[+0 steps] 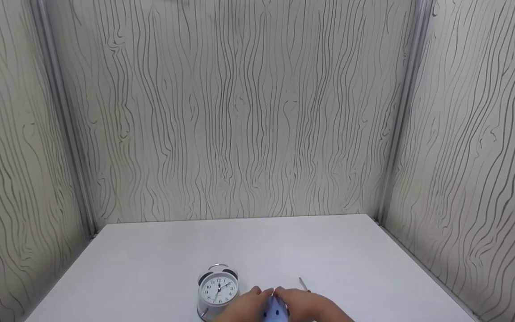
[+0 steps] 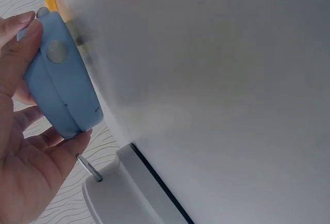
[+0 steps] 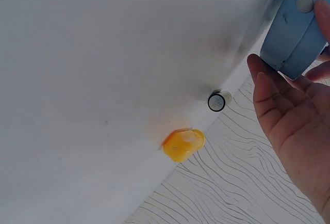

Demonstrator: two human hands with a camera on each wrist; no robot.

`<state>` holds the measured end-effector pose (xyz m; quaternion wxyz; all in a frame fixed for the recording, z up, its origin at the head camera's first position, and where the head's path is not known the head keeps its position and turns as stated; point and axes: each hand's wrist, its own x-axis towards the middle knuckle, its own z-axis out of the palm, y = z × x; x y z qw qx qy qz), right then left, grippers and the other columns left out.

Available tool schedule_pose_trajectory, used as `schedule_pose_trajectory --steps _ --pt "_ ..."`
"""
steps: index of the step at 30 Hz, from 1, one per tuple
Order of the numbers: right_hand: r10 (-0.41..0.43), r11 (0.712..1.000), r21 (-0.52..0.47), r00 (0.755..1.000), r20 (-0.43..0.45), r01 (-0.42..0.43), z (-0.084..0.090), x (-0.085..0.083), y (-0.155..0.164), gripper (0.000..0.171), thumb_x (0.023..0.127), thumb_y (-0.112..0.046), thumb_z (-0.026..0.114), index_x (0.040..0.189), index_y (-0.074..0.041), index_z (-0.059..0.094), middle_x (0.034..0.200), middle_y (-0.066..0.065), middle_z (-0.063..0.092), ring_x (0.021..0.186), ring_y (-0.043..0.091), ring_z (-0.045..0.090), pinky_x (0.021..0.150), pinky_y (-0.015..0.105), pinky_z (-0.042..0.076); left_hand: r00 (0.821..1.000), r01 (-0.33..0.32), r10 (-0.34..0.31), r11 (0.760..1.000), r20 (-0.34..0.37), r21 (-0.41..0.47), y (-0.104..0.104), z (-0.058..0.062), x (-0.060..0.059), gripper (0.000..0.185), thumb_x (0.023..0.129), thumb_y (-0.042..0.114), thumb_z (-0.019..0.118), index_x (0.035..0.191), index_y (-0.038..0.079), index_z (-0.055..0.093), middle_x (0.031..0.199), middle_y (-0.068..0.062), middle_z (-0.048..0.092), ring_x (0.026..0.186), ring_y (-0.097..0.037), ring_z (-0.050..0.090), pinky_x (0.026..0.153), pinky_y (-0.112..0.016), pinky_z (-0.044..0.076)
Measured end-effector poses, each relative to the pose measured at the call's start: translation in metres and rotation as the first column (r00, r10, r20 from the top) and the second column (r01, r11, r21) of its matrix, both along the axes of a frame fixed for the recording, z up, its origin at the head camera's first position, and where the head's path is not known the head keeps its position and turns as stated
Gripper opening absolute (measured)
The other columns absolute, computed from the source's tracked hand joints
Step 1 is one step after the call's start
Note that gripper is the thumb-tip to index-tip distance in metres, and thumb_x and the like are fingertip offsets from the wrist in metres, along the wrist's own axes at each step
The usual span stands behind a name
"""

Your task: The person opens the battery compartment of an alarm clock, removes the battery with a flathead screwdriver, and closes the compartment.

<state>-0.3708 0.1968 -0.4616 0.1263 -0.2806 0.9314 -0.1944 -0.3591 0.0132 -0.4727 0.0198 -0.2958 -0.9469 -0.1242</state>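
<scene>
Both hands meet at the near edge of the white table [image 1: 150, 268] and hold a small light-blue rounded case [image 1: 276, 311] with silver studs between them. My left hand [image 1: 249, 305] grips the blue case [image 2: 62, 79] with the thumb on top and fingers underneath. From the other side my right hand [image 1: 306, 304] curls its fingers round the same case [image 3: 296, 25]. A white twin-bell alarm clock [image 1: 218, 288] stands upright just left of the hands, face toward me.
A thin grey stick-like item [image 1: 303, 284] lies just behind the right hand. The right wrist view shows a yellow translucent piece [image 3: 183, 144] and a small black round part [image 3: 216, 101] on the table. Wood-grain panels [image 1: 248, 112] wall the table on three sides.
</scene>
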Motion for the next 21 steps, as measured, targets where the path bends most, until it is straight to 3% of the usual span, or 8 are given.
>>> schedule_pose_trajectory --steps 6,12,17,21 --pt "-0.019 0.997 -0.073 0.997 0.077 0.025 -0.0013 0.0018 -0.0011 0.068 0.053 -0.048 0.077 0.110 -0.023 0.049 0.093 -0.013 0.054 0.089 0.009 0.054 0.080 0.039 0.046 0.995 -0.050 0.052 0.998 0.089 -0.028 0.0018 0.0016 0.0016 0.076 0.061 0.051 0.069 0.124 0.015 0.047 0.102 -0.003 0.054 0.091 -0.015 0.055 0.081 -0.031 0.046" --pt "-0.101 0.994 -0.038 0.990 0.101 0.106 -0.0030 0.0058 -0.0041 0.067 0.051 -0.053 0.076 0.106 -0.027 0.051 0.089 -0.011 0.055 0.086 0.014 0.056 0.077 0.046 0.046 0.980 -0.092 0.096 0.995 0.174 -0.028 0.0000 0.0029 0.0047 0.080 0.057 0.058 0.069 0.122 0.015 0.049 0.105 -0.002 0.054 0.097 -0.016 0.053 0.086 -0.034 0.044" --pt "-0.085 0.996 -0.005 0.995 0.050 0.085 -0.0040 0.0062 -0.0041 0.068 0.052 -0.056 0.073 0.110 -0.028 0.050 0.091 -0.012 0.055 0.086 0.012 0.056 0.077 0.044 0.046 0.983 -0.068 0.065 0.998 0.174 0.016 -0.0033 0.0026 0.0070 0.086 0.055 0.060 0.068 0.124 0.013 0.047 0.101 -0.001 0.054 0.093 -0.015 0.054 0.084 -0.033 0.045" --pt "-0.117 0.993 0.020 0.991 0.058 0.116 -0.0028 0.0057 -0.0050 0.074 0.051 -0.051 0.076 0.117 -0.029 0.049 0.097 -0.011 0.054 0.093 0.016 0.054 0.081 0.048 0.044 0.988 -0.056 0.056 0.998 0.143 -0.004 -0.0042 0.0034 0.0089 0.082 0.059 0.055 0.069 0.126 0.014 0.045 0.107 -0.005 0.053 0.097 -0.017 0.053 0.085 -0.032 0.044"
